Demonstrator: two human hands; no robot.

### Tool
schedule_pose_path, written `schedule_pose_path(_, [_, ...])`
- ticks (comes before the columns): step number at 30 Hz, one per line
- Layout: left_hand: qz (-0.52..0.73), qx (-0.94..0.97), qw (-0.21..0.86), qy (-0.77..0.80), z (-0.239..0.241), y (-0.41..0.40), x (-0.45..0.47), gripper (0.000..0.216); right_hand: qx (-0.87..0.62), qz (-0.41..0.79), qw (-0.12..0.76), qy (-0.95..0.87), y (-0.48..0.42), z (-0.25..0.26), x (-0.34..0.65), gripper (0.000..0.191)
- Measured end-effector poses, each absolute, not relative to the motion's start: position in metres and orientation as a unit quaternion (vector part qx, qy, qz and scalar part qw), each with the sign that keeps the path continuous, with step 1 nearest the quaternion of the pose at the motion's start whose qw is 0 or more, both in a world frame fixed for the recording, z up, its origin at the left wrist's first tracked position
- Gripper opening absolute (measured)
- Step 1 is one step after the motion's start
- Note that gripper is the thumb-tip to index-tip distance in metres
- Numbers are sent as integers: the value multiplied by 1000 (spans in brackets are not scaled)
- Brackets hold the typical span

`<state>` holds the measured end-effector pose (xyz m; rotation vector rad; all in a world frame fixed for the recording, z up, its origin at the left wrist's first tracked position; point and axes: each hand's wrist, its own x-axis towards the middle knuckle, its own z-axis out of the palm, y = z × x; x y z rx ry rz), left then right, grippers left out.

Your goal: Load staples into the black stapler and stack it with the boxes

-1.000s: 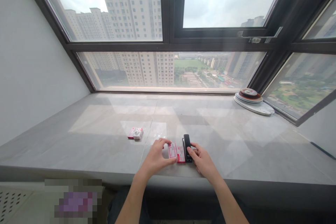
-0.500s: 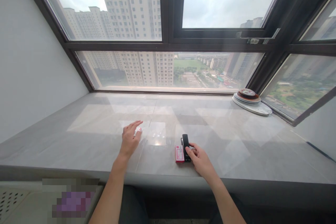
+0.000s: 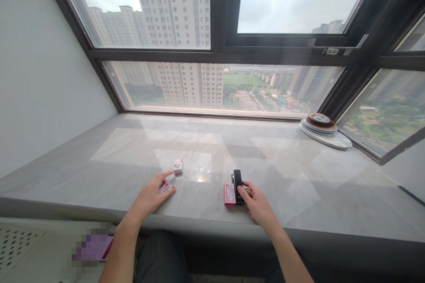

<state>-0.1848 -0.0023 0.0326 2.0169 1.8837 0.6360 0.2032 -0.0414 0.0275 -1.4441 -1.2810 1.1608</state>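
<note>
On the left of the sill, my left hand is around a small flat pink-and-white box, which shows between the thumb and the fingers. Its index finger points toward a small white-and-pink cube-like box standing just beyond the fingertips. To the right, my right hand has thumb and fingers closed on a black stapler, whose long side runs away from me. Against the stapler's left side sits another pink-and-white box. Most of the right fingers are hidden behind the stapler and the hand.
A stack of plates stands in the far right corner by the dark window frame. The grey sill ends in a front edge close to my forearms. Below it at left is a pale perforated surface with a blurred purple item.
My left hand has left the cube-like box and come back toward me, now around the flat pink-and-white box. My right hand stays on the stapler. The view has shifted slightly.
</note>
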Motion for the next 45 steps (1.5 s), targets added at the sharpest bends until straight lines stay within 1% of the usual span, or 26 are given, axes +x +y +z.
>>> schedule_pose_path(3, [247,658,88,706,29,-12,-155,48,-576,461,434,-517,-42,27,203,61])
schedule_pose_path(4, [258,650,87,710,28,-14,-149,49,-577,458,436,-517,-42,27,203,61])
schedule_pose_path(5, [267,652,103,702,27,-17,-145,51,-577,456,438,-517,-42,27,203,62])
schedule_pose_path(7, [268,679,173,661,28,-20,-148,63,-578,456,437,-517,-43,28,203,62])
schedule_pose_path(9, [244,707,242,618,33,-21,-158,73,-579,458,432,-517,-44,29,203,63])
schedule_pose_path(11, [213,720,270,603,42,-20,-164,68,-580,457,428,-521,-45,30,204,63])
schedule_pose_path(14, [202,741,256,587,60,-18,-146,55,-583,442,432,-527,-45,29,204,62])
schedule_pose_path(18, [251,776,237,528,80,-19,-78,43,-586,428,435,-533,-45,27,204,60])
schedule_pose_path(21, [274,796,236,486,80,-21,-29,43,-588,420,433,-540,-45,28,204,60])
schedule_pose_path(26, [269,807,269,452,59,-16,4,64,-592,412,422,-550,-45,31,204,60])
schedule_pose_path(30, [282,800,301,435,48,-12,9,68,-590,414,418,-553,-44,30,204,61])
schedule_pose_path(33, [297,801,315,413,48,-12,2,85,-593,415,432,-538,-47,27,206,67])
schedule_pose_path(34, [307,797,313,415,50,-10,-5,84,-597,415,438,-529,-49,25,208,69])
schedule_pose_path(35, [323,786,300,433,51,-7,-16,76,-602,415,440,-521,-52,22,210,73])
schedule_pose_path(37, [359,731,242,527,53,5,-48,52,-610,418,433,-515,-58,18,215,81])
schedule_pose_path(38, [376,680,189,600,54,13,-68,48,-611,420,424,-519,-61,17,216,85])
schedule_pose_path(39, [373,617,138,679,54,22,-89,50,-612,421,412,-527,-63,16,218,89])
schedule_pose_path(40, [344,557,106,748,54,31,-108,53,-613,420,399,-537,-65,16,219,93])
schedule_pose_path(42, [280,531,124,790,53,47,-135,52,-615,414,369,-561,-66,18,219,97])
schedule_pose_path(45, [250,580,168,757,46,60,-135,43,-611,402,327,-598,-63,26,217,94])
